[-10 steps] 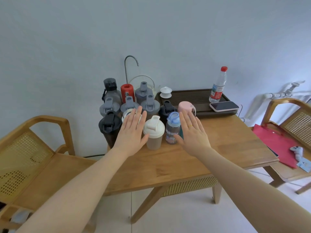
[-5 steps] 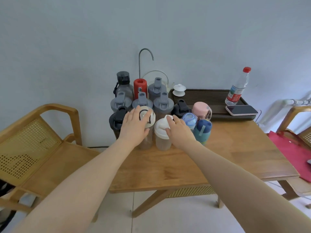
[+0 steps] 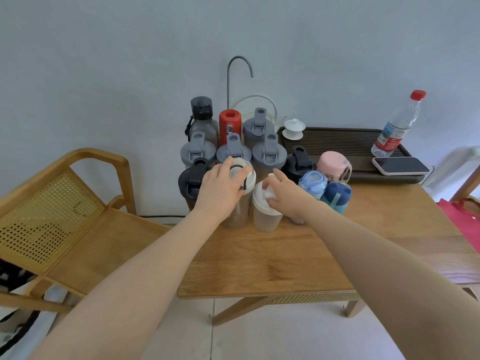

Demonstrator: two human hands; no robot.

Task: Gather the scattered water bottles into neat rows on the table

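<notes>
Water bottles stand packed in rows at the back left of the wooden table [image 3: 298, 258]. My left hand [image 3: 220, 188] grips the lid of a clear shaker with a cream lid [image 3: 240, 206] in the front row. My right hand [image 3: 284, 192] holds the top of the white-lidded shaker [image 3: 265, 211] beside it. A black-lidded shaker [image 3: 191, 181] stands left of them; a light blue bottle [image 3: 311, 181] and a teal bottle [image 3: 336, 196] stand to the right. Behind are three grey-lidded shakers [image 3: 268, 154], a red bottle [image 3: 229, 126], a black bottle [image 3: 298, 162] and a pink cup [image 3: 333, 163].
A dark tea tray [image 3: 337, 139] at the back right carries a white lidded cup [image 3: 294, 128], a red-capped plastic bottle [image 3: 397, 126] and a phone [image 3: 400, 165]. A rattan chair [image 3: 65, 203] stands to the left; a red bag [image 3: 465, 219] lies at the right edge.
Both hands went from hovering flat over the front bottles to gripping two shaker lids. The view has shifted, so the cluster sits further right in the frame.
</notes>
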